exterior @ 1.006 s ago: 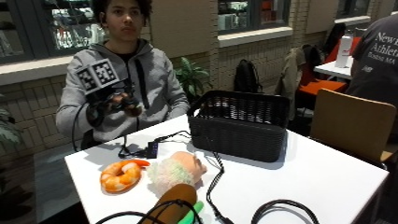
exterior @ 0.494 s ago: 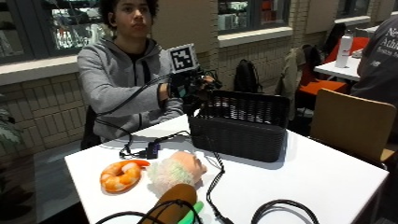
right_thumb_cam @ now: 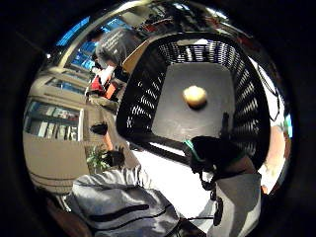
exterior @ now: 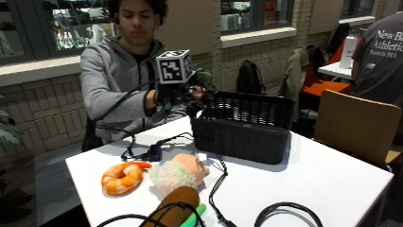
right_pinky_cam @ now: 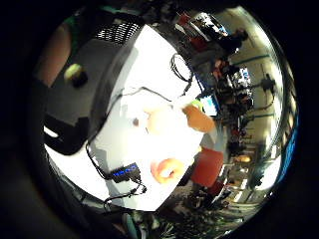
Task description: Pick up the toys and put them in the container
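Your fingers: I can't call them open or curled, the marker block hides them in the outside view and the palm views don't settle it. Your gloved right hand (exterior: 178, 97) is up over the black basket (exterior: 242, 137), at the corner nearest your chest. A second ago that hand was back at your chest, well short of the basket. Half a second ago it was crossing toward the rim, and now it hangs above the opening.

And look inside. A small pale yellow ball (right_thumb_cam: 195, 96) sits on the basket floor, about mid-floor and apart from the slatted walls. I can't say from here whether it has just dropped or was already there. Either way, I'd count that toy as delivered.

Out from the basket, the rest hasn't budged across the three outside shots. A fuzzy pale plush (exterior: 179, 171) lies on the table (exterior: 315, 179) just in front of the basket's near wall. The orange shrimp toy (exterior: 124, 178) is beside it, farther from the basket. A brown-and-green toy (exterior: 182, 203) lies farther still, at the table's front edge.

So one is in and I make it three to go. The plush is nearest the basket and looks the likeliest next pick. You'll have to bring that hand back down over the near wall to reach it.
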